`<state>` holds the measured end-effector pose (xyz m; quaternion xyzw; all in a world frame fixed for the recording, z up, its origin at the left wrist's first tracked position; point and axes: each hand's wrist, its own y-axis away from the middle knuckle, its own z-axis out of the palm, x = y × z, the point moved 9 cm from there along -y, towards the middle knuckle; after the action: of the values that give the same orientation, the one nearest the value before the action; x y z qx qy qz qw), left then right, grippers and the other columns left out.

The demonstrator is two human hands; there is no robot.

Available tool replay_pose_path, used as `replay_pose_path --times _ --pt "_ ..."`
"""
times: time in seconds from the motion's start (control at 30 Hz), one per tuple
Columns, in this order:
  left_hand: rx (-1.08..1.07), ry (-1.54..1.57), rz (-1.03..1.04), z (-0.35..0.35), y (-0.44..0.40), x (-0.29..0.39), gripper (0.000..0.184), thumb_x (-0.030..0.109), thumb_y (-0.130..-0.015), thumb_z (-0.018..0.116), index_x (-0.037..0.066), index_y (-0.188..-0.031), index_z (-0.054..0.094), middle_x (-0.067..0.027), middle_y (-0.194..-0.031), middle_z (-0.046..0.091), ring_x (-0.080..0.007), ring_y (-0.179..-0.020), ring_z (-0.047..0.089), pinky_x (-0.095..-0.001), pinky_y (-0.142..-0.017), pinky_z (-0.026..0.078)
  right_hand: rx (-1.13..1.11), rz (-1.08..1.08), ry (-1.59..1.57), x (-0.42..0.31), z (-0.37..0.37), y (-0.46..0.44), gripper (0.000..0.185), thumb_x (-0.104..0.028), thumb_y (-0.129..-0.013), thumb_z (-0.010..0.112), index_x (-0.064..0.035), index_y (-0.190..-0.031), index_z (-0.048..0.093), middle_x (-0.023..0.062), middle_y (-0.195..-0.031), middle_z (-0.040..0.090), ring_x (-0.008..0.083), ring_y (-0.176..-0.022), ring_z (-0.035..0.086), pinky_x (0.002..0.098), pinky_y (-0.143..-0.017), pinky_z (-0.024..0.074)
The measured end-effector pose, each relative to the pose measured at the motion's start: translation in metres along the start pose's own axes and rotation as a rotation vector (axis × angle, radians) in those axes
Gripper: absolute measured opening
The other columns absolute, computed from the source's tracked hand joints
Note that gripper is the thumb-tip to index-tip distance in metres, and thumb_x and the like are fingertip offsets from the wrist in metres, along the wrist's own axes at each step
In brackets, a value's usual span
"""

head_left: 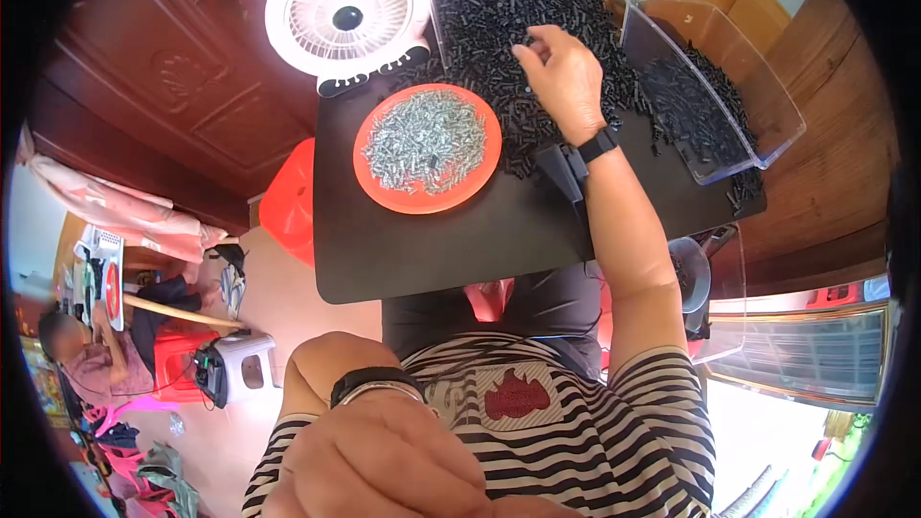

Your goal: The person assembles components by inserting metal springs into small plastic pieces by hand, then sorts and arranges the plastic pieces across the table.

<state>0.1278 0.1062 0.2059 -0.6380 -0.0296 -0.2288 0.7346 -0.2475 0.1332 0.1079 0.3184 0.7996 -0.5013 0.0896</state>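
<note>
A large heap of small black parts point(518, 0) covers the back of the dark table point(451, 254). My right hand point(564, 72) is at the heap's near right side, thumb and index finger bent toward each other with a gap; a small dark piece may be by the fingertips. A black strap with a dark device circles that wrist. An orange-red plate point(425, 203) of small silvery pieces point(422, 139) stands left of the heap. Very near the camera, my left hand point(384, 460) is curled, its fingertips hidden, with a band and a bracelet at its wrist.
A white fan point(347, 14) stands at the back left. At the right is a clear plastic bin point(739, 58) with more black parts. Left of the table are a red stool point(291, 201) and, farther off, a seated person point(101, 355).
</note>
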Motion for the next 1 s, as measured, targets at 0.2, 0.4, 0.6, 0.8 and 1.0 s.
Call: replay_pose_path --times 0.2,0.4,0.6,0.8,1.0 --pt "-0.121 -0.058 -0.073 -0.004 -0.035 -0.011 0.022 0.009 -0.095 0.058 0.006 -0.075 0.051 -0.0138 -0.073 0.061 -0.0296 -0.061 0.062 -0.0351 -0.052 0.055 0.012 0.126 -0.013 0.025 -0.01 -0.008 0.028 -0.023 -0.083 0.075 -0.0055 -0.105 0.071 0.0094 -0.083 0.072 0.0312 -0.08 0.069 0.0416 -0.072 0.0536" --pt "0.127 -0.384 -0.158 -0.088 -0.036 -0.048 0.026 0.022 -0.1 0.049 0.008 -0.078 0.047 -0.0076 -0.075 0.052 -0.0212 -0.066 0.05 -0.0308 -0.052 0.04 0.074 0.108 0.108 0.048 -0.009 -0.007 0.034 -0.02 -0.085 0.072 -0.0069 -0.117 0.07 0.0111 -0.091 0.072 0.0316 -0.084 0.07 0.0414 -0.076 0.0542" --pt "0.677 -0.263 -0.435 -0.248 0.012 -0.108 0.022 0.024 -0.097 0.054 0.005 -0.086 0.051 -0.009 -0.077 0.053 -0.0242 -0.075 0.055 -0.0352 -0.069 0.045 0.16 0.087 -0.078 0.032 -0.023 -0.012 0.022 -0.016 -0.088 0.069 -0.0059 -0.106 0.073 0.0122 -0.096 0.073 0.031 -0.085 0.07 0.0396 -0.077 0.0546" --pt "0.877 -0.41 -0.545 -0.319 0.062 -0.13 0.019 0.024 -0.097 0.055 0.009 -0.085 0.053 -0.0056 -0.077 0.058 -0.0223 -0.073 0.062 -0.0331 -0.068 0.048 0.022 -0.081 -0.182 -0.016 -0.001 0.0 0.012 -0.015 -0.086 0.07 -0.0074 -0.094 0.074 0.0117 -0.095 0.073 0.0313 -0.089 0.069 0.0385 -0.079 0.0551" --pt "0.886 -0.527 -0.583 -0.319 0.072 -0.141 0.022 0.023 -0.098 0.053 0.008 -0.082 0.055 -0.0039 -0.073 0.059 -0.0166 -0.065 0.061 -0.0283 -0.061 0.047 -0.104 -0.144 -0.072 -0.009 0.025 0.009 0.014 -0.018 -0.086 0.07 -0.0077 -0.093 0.074 0.0116 -0.093 0.073 0.0323 -0.088 0.069 0.0398 -0.078 0.0551"
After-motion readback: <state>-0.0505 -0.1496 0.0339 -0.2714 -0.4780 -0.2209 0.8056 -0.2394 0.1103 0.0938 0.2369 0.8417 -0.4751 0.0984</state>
